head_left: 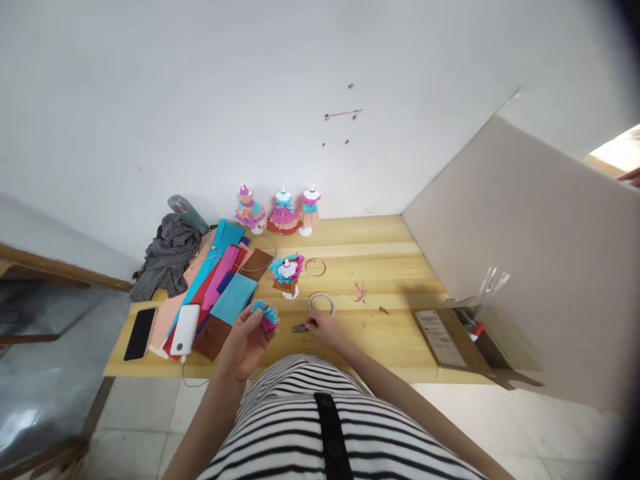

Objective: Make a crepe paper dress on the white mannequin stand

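Note:
My left hand (246, 340) pinches a bunch of gathered blue and pink crepe paper (267, 315) above the front of the table. Low at the table's surface, my right hand (323, 328) is closed around the handles of small scissors (299, 328), whose blades point left. Just behind that hand lies a roll of tape (321, 305). A small mannequin in blue, pink and brown ruffled paper (287, 269) stands beyond my hands on a white base. Blue, brown, red and pink paper strips (234, 299) overlap to the left of my left hand.
Three little dressed mannequins (284, 212) stand by the wall. A thin wire ring (315, 267) and paper scraps (360, 292) lie mid-table. At left are a white power bank (185, 330), a phone (141, 333), striped cloth (169, 257) and a bottle (187, 212). An open cardboard box (443, 339) sits right.

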`<state>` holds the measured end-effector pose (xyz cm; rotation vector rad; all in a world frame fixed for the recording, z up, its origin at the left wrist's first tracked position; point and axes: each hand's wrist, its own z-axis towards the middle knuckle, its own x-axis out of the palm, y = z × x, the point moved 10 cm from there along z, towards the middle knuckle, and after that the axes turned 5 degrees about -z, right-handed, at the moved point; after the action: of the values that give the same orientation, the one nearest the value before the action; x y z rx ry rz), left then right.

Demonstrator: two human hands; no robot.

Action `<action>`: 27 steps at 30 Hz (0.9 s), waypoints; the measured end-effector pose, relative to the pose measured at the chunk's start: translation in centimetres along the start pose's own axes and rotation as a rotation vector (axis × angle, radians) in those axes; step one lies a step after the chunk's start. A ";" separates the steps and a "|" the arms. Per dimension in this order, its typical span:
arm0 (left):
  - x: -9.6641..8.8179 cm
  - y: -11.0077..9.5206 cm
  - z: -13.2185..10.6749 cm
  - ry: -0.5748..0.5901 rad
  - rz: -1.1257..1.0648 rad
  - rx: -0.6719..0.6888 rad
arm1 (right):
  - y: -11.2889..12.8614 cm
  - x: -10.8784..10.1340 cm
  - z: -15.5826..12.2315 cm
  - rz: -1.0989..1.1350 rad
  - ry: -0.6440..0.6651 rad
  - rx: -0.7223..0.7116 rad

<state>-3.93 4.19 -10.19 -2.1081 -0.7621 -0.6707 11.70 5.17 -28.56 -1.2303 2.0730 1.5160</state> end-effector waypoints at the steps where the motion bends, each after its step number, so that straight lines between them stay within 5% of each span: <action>1: 0.1 0.1 0.0 0.002 -0.001 -0.008 | -0.2 -0.2 0.0 -0.010 -0.011 0.015; 7: 0.4 0.7 -0.1 -0.029 -0.025 -0.076 | -1.1 0.0 -0.4 -0.100 -0.040 0.081; 15: 1.1 0.7 -0.4 -0.046 -0.090 -0.105 | 0.2 4.0 -0.2 -0.211 0.087 -0.064; 23: 5.5 -0.5 -1.3 0.253 -0.269 -0.014 | -1.0 4.3 -0.6 -0.139 0.085 -0.072; 27: 8.8 -3.1 -2.5 0.418 0.126 0.201 | -2.3 4.0 -0.9 -0.040 0.014 0.014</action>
<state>-0.63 6.30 -1.36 -1.7381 -0.4396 -0.8884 11.33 2.33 -32.25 -1.2731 2.0521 1.4768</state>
